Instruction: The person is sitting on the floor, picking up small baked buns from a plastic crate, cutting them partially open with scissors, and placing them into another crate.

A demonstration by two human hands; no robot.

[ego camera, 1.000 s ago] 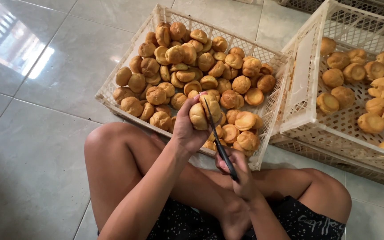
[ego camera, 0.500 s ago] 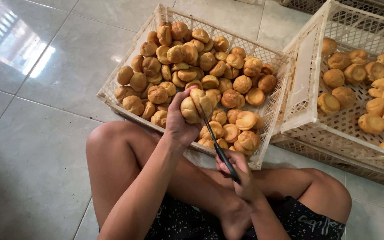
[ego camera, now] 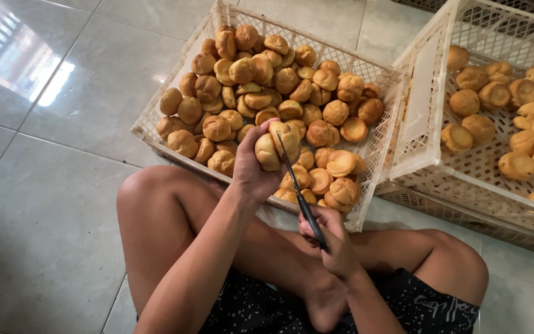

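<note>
Golden puff (ego camera: 277,146) in left hand (ego camera: 250,176), right hand (ego camera: 334,238) gripping knife (ego camera: 299,192)

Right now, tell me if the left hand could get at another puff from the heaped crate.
Probably not yet: the left hand already grips a puff against the scissors. The heaped crate lies open just beneath it.

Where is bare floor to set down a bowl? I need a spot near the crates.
Bare tile floor lies left of the full crate and the knee. Crowded: the full crate touches the tilted crate, with legs, left hand and right hand in front.
</note>
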